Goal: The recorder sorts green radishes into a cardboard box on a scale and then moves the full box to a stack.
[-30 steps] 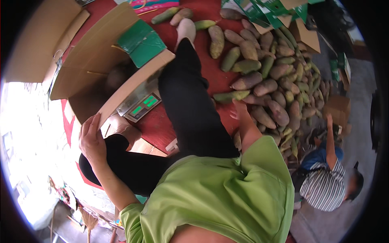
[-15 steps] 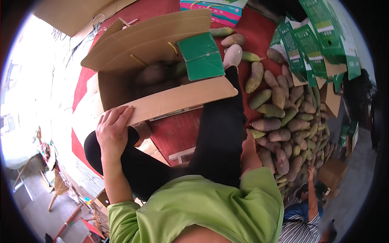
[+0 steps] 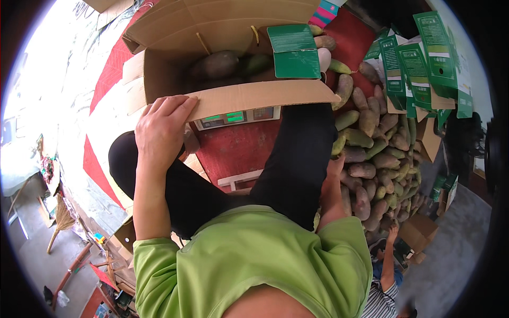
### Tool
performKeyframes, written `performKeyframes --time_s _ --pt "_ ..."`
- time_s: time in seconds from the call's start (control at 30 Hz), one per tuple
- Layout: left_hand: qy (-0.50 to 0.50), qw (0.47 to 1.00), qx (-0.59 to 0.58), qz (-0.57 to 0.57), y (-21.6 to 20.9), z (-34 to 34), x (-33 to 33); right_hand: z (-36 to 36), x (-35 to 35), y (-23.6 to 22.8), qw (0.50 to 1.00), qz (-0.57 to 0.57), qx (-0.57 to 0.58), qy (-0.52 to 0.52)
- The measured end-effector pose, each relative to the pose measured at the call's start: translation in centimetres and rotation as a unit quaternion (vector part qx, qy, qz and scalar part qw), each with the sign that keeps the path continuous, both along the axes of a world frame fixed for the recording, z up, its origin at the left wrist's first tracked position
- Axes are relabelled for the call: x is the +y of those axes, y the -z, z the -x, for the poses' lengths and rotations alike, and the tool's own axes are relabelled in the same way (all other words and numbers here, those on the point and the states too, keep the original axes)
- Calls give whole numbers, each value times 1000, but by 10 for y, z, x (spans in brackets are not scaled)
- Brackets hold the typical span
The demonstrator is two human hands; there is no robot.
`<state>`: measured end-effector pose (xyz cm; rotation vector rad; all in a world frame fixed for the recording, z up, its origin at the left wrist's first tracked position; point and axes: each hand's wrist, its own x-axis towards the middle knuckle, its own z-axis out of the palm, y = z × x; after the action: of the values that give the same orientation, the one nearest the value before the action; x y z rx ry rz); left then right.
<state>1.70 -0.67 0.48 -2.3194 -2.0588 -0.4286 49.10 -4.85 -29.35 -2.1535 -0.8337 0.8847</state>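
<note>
A large cardboard box [image 3: 159,79] stands open in front of me, with several long radish-like vegetables [image 3: 214,64] in its shadowed inside. My left hand [image 3: 161,124] grips the left end of the box's near flap [image 3: 254,96], fingers over its edge. By my right knee, my right hand [image 3: 334,167] reaches to the vegetable pile [image 3: 379,159]. Its fingertips close against the lower end of a green radish-like vegetable [image 3: 338,143]; my leg partly hides this hand. A green side flap [image 3: 294,52] folds over the box's right end.
Under the box's near flap sits a scale [image 3: 228,119] with a lit green display. Green-printed cartons [image 3: 419,69] stand at the far right. Red cloth [image 3: 238,153] covers the ground between my legs. Another person's arm [image 3: 389,254] touches the pile at lower right.
The view has shifted, exposing more of the scale and the box's inside. A green vegetable end at my right hand has risen beside my knee. My left hand still holds the flap.
</note>
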Motion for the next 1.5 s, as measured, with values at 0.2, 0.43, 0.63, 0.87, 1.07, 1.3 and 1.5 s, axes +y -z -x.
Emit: performKeyframes --time_s 0.2,0.43,0.63,0.87,1.07,1.3,1.5 --pt "-1 1000 3 -11 1 3 -5 17 82 -106 980 -116 1 -163" --pt "-7 1000 15 -12 1 1 -6 82 165 -270 908 -330 55 -250" --pt "-1 1000 10 -18 3 3 -5 182 196 -349 821 -347 167 -421" --pt "4 1000 11 -13 2 4 -4 284 215 -309 739 -296 -63 -601" --pt "8 1000 9 -2 5 2 -1 303 216 -283 607 -68 -387 -690" --pt "14 1000 -17 9 4 5 -4 238 206 -332 729 -156 -130 -653" --pt "7 999 -43 14 5 3 -4 84 157 -281 844 -183 -75 -499"
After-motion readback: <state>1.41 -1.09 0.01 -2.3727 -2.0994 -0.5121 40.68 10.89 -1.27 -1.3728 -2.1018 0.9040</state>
